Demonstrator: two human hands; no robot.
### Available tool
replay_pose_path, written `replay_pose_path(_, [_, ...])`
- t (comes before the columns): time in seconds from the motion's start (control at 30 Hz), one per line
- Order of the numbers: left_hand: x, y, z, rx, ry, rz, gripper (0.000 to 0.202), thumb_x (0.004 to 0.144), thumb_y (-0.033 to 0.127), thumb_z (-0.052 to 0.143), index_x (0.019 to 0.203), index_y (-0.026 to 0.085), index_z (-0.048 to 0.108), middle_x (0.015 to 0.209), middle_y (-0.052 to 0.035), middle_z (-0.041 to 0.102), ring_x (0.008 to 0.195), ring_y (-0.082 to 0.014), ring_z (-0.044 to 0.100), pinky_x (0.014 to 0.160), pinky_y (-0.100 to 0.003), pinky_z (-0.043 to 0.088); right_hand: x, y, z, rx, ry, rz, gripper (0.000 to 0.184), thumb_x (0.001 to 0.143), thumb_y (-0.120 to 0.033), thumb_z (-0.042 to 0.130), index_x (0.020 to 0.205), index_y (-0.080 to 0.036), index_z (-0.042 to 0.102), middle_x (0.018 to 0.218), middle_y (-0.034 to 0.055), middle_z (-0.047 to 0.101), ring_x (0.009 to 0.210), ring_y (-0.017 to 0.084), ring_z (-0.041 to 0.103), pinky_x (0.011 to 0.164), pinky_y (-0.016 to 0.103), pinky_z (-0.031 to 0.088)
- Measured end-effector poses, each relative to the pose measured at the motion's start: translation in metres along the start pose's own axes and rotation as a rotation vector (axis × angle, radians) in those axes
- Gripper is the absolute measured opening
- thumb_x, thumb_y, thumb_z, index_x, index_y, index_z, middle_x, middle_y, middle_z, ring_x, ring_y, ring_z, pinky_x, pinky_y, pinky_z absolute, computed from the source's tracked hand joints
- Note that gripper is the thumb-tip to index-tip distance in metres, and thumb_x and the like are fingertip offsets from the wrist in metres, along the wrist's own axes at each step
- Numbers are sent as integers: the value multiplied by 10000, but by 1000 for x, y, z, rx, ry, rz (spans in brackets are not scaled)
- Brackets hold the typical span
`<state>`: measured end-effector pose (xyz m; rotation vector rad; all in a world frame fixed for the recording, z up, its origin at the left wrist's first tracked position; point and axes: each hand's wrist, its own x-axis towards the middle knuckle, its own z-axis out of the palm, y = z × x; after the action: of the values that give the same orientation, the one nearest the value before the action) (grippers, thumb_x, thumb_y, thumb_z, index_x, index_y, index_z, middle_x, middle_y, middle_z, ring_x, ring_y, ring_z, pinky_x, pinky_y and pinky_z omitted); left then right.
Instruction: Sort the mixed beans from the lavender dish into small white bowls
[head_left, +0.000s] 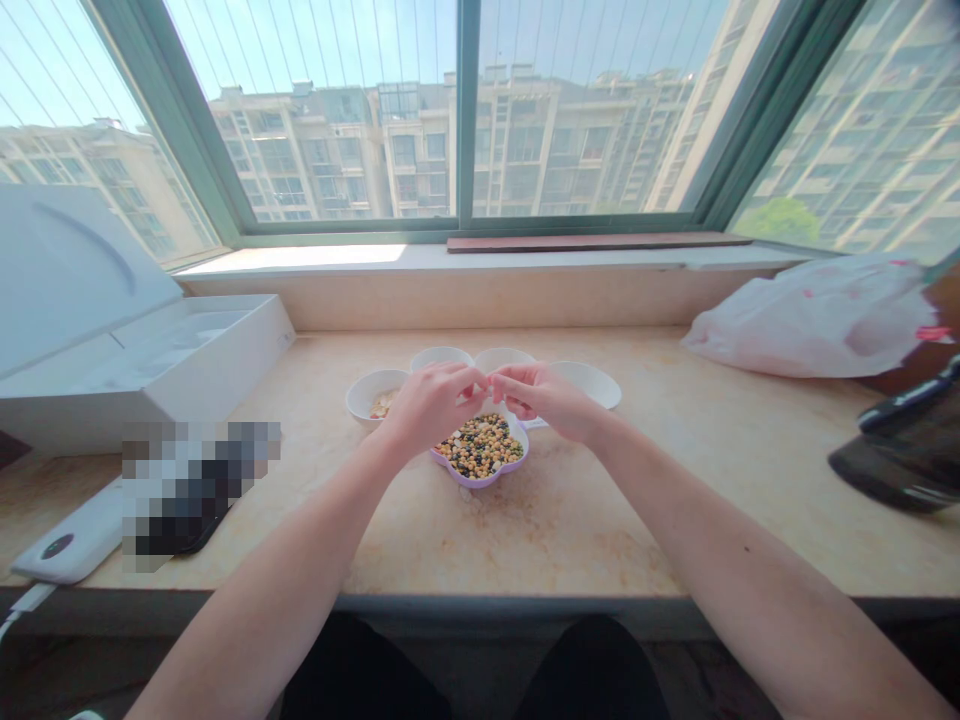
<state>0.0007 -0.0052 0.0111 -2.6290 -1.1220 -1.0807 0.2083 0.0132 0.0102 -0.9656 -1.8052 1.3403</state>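
A lavender-rimmed bowl [504, 478] with a lobed edge stands on the counter, holding a mix of yellow, black and green beans [480, 448]. Over its far side, my left hand [439, 398] is closed in a pinch. My right hand [538, 392] pinches too, its fingertips meeting or almost meeting those of the left. Anything between the fingers is too small to make out. Behind the hands is a row of white dishes, partly hidden: a left bowl [358, 395] with pale bits in it, two middle bowls [441, 354] and a right dish [592, 380].
An open white box [217, 370] stands at the left, with a white power bank [79, 530] and a dark, pixelated object [202, 500] before it. A plastic bag [810, 320] and a dark glossy container [900, 460] are at the right. Windows rise behind the counter [585, 540].
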Motion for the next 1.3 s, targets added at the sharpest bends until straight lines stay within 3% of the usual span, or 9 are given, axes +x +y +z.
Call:
replay_pose_path(0.13, [0, 0, 2, 12, 52, 22, 93, 899, 156, 654, 815, 180, 687, 723, 8, 683, 677, -127, 605, 705, -252, 465, 1, 2, 10, 90, 4, 56, 482, 751, -617, 796, 892, -160, 727, 601, -47, 471, 531, 81, 352, 493, 250, 241])
replay_pose_path(0.4, [-1, 1, 2, 35, 60, 17, 75, 889, 143, 647, 844, 186, 688, 737, 6, 679, 700, -137, 616, 720, -262, 468, 3, 6, 13, 155, 22, 79, 477, 723, -600, 822, 873, -157, 727, 586, -58, 435, 543, 87, 320, 508, 262, 220])
replay_pose_path(0.5, [-1, 3, 1, 16, 30, -46, 41, 890, 160, 655, 903, 192, 679, 788, 1, 688, 740, -143, 631, 742, -268, 478, 3, 7, 13, 149, 38, 88, 463, 716, -589, 827, 849, -158, 722, 584, -61, 435, 545, 88, 328, 511, 261, 233])
replay_pose_path(0.6, [0, 3, 1, -32, -31, -177, 183, 899, 210, 664, 1081, 196, 644, 886, -14, 701, 786, -161, 655, 745, -283, 499, 4, 6, 11, 116, 76, 69, 429, 716, -559, 828, 864, -168, 730, 611, -50, 488, 549, 90, 350, 517, 258, 270])
replay_pose_path(0.73, [-2, -1, 7, -43, -200, -269, 188, 913, 176, 605, 1098, 185, 632, 1017, -57, 706, 895, -205, 690, 811, -334, 537, 7, 9, 2, -123, 227, -57, 299, 787, -467, 774, 893, -188, 751, 706, -2, 637, 575, 118, 461, 548, 273, 366])
replay_pose_path(0.83, [-5, -2, 17, -43, -375, -164, 240, 915, 96, 521, 1074, 197, 670, 1107, -71, 713, 1043, -231, 692, 927, -357, 535, 11, 15, -8, -453, 413, -159, 145, 858, -324, 707, 883, -195, 770, 826, 42, 732, 648, 158, 577, 639, 306, 455])
replay_pose_path(0.93, [-7, -1, 26, -72, -496, -20, 309, 927, 88, 501, 1157, 203, 672, 1226, -76, 708, 1166, -240, 667, 1030, -367, 516, 16, 23, -17, -691, 508, -213, 132, 901, -228, 659, 919, -195, 785, 948, 69, 773, 743, 186, 647, 762, 327, 503])
replay_pose_path(1.13, [-7, 0, 36, -11, -568, 47, 337, 943, 84, 442, 1164, 168, 682, 1364, -95, 668, 1258, -237, 633, 1137, -389, 473, 25, 33, -23, -864, 518, -217, 205, 954, -187, 595, 997, -190, 795, 1044, 94, 778, 874, 215, 700, 866, 341, 523])
replay_pose_path(1.3, [-6, 0, 34, 24, -576, 39, 403, 890, 27, 455, 1179, 164, 701, 1310, -93, 701, 1211, -237, 654, 1103, -382, 494, 29, 34, -22, -910, 519, -184, 231, 954, -154, 581, 1031, -182, 797, 1097, 100, 777, 956, 228, 714, 897, 344, 525])
